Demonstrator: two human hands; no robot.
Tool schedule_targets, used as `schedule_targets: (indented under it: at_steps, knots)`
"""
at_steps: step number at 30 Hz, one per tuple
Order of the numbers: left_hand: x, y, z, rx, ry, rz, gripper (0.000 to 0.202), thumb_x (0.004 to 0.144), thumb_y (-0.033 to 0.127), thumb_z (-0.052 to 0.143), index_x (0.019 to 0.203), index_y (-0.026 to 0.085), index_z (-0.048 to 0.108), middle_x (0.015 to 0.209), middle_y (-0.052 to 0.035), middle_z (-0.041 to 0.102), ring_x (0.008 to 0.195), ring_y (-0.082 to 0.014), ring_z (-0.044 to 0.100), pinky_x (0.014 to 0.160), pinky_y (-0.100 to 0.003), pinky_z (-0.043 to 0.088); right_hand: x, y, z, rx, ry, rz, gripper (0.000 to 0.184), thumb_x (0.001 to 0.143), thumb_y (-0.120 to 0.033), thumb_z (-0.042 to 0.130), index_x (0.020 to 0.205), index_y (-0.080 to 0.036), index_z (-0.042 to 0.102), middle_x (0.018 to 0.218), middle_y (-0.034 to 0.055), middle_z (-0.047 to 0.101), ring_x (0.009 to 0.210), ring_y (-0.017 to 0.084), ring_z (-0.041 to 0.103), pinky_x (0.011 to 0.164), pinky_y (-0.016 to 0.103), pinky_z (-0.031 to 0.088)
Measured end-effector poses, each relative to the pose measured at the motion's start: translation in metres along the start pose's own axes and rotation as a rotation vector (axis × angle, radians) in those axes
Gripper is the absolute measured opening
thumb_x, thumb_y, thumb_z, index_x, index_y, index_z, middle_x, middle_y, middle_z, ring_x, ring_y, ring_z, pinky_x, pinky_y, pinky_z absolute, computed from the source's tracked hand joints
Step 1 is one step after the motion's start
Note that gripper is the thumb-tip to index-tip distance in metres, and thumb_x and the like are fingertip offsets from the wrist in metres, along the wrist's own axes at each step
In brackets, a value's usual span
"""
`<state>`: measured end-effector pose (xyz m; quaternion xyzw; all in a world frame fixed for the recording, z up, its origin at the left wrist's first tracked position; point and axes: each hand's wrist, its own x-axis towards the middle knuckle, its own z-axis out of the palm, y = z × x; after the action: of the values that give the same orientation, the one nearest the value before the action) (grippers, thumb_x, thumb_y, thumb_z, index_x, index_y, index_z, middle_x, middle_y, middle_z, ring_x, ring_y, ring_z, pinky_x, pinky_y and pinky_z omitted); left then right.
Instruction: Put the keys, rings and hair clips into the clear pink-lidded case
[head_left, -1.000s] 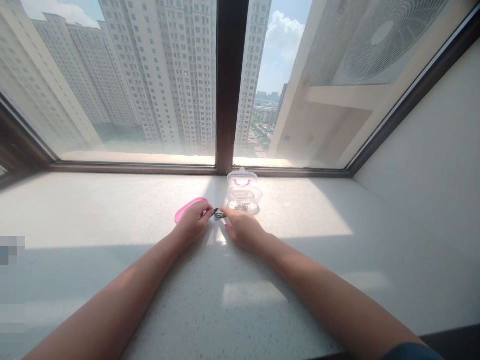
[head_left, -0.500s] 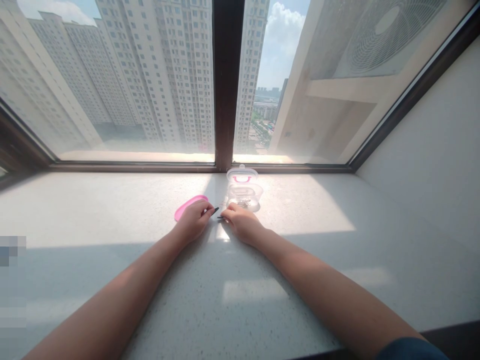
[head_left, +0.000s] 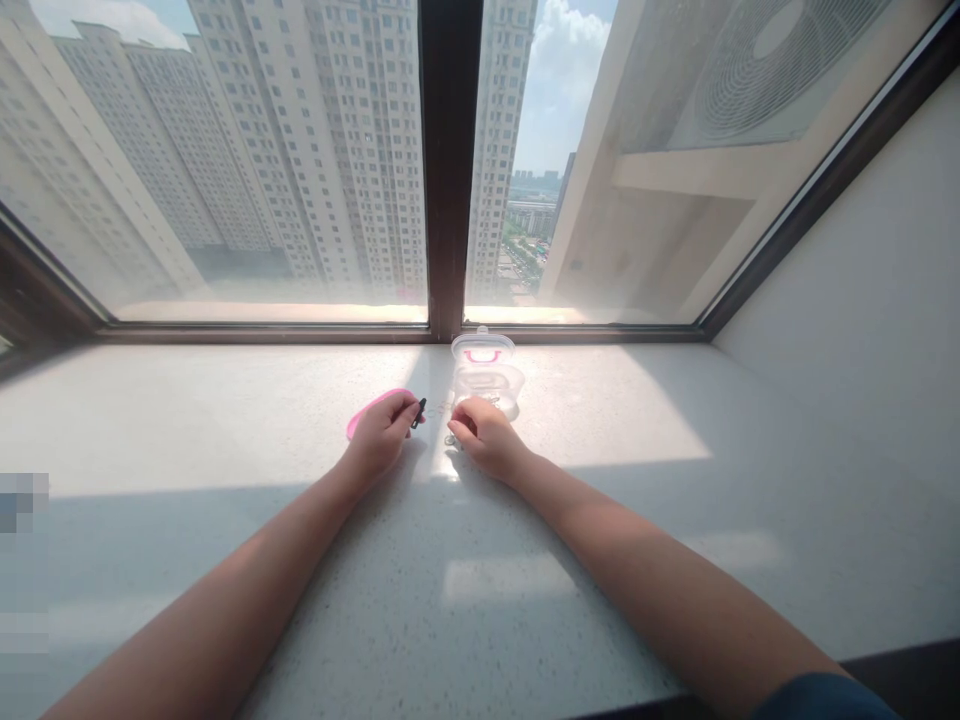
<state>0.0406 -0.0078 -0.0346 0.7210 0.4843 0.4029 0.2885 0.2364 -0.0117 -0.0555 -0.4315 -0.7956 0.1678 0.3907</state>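
Note:
My left hand rests on the pale stone sill and pinches a small dark piece between thumb and fingers. Behind that hand lies a flat pink lid, partly hidden by it. My right hand is curled shut a short way to the right, gripping something small that I cannot make out; a bit of it shows under the fingers. Just beyond the right hand stands a clear plastic box with a pink handle, holding several small metal pieces.
The speckled sill runs wide to both sides, half in sun, half in shade. A dark window frame stands behind the box. A white wall closes the right side. The sill's front edge shows at lower right.
The two hands held one small dark thing together; now they have drawn apart. The left keeps the dark piece, the right has curled up nearer the box.

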Motion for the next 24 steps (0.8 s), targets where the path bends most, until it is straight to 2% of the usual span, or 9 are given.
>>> schedule_targets:
  at_steps: [1,6,11,15,17,19,22,24]
  knots:
    - [0.000,-0.001,0.000,-0.025,-0.004,-0.003,0.027,0.088,0.035,0.045,0.076,0.017,0.060,0.071,-0.0012,0.062,0.057,-0.0127,0.052,0.059,-0.025,0.040,-0.001,-0.001,-0.001,0.017,-0.011,-0.002,0.002,0.081,-0.016,0.054,0.081,-0.016,0.056,0.076,0.0011,0.051,0.070,0.015,0.046,0.069,0.028,0.039]
    - [-0.003,0.000,0.001,-0.046,-0.028,0.008,0.027,0.088,0.035,0.046,0.076,0.016,0.060,0.070,-0.0007,0.061,0.061,-0.0129,0.053,0.062,-0.026,0.042,-0.006,-0.006,-0.006,0.067,-0.080,-0.043,0.033,0.073,-0.004,0.053,0.104,-0.016,0.058,0.095,0.0056,0.054,0.077,0.015,0.048,0.072,0.028,0.042]
    - [-0.005,0.008,0.000,-0.118,-0.014,-0.016,0.027,0.087,0.037,0.048,0.074,0.016,0.060,0.064,0.0000,0.058,0.057,-0.0122,0.050,0.059,-0.025,0.041,-0.010,-0.006,-0.007,0.146,-0.101,-0.047,0.065,0.074,-0.003,0.053,0.135,-0.022,0.039,0.114,0.0094,0.051,0.079,0.015,0.050,0.072,0.030,0.046]
    - [-0.006,0.012,-0.001,-0.270,-0.009,-0.054,0.026,0.084,0.038,0.053,0.074,0.015,0.060,0.068,-0.0012,0.059,0.058,-0.0119,0.051,0.059,-0.025,0.042,-0.011,0.000,-0.005,0.200,-0.083,-0.030,0.075,0.075,-0.002,0.053,0.142,-0.027,0.028,0.121,0.0096,0.048,0.071,0.010,0.050,0.069,0.029,0.049]
    - [-0.007,0.011,0.000,-0.347,-0.005,-0.072,0.027,0.083,0.041,0.055,0.075,0.015,0.061,0.072,-0.0027,0.061,0.061,-0.0126,0.053,0.061,-0.026,0.043,-0.010,0.003,-0.004,0.228,-0.072,-0.021,0.074,0.076,-0.004,0.053,0.142,-0.026,0.029,0.119,0.0090,0.048,0.068,0.009,0.050,0.066,0.028,0.049]
    - [-0.007,0.008,0.000,-0.431,-0.012,-0.079,0.031,0.083,0.045,0.055,0.076,0.015,0.062,0.075,-0.0048,0.063,0.064,-0.0141,0.055,0.064,-0.028,0.045,-0.009,0.004,-0.003,0.247,-0.039,-0.011,0.068,0.075,-0.006,0.056,0.138,-0.023,0.037,0.114,0.0082,0.051,0.066,0.008,0.050,0.065,0.027,0.050]
    - [-0.008,0.005,-0.001,-0.560,-0.030,-0.069,0.041,0.086,0.050,0.047,0.079,0.014,0.063,0.079,-0.0076,0.063,0.068,-0.0163,0.057,0.067,-0.031,0.047,-0.007,0.002,-0.004,0.229,0.016,-0.001,0.033,0.075,-0.013,0.060,0.108,-0.015,0.063,0.104,0.0080,0.056,0.065,0.009,0.051,0.064,0.028,0.050]
    - [-0.009,0.004,-0.002,-0.576,-0.057,-0.065,0.035,0.085,0.045,0.050,0.079,0.013,0.064,0.080,-0.0077,0.063,0.071,-0.0167,0.057,0.070,-0.031,0.048,-0.007,0.000,-0.007,0.208,0.022,-0.012,0.013,0.076,-0.016,0.061,0.086,-0.013,0.069,0.099,0.0089,0.059,0.067,0.011,0.053,0.064,0.028,0.049]
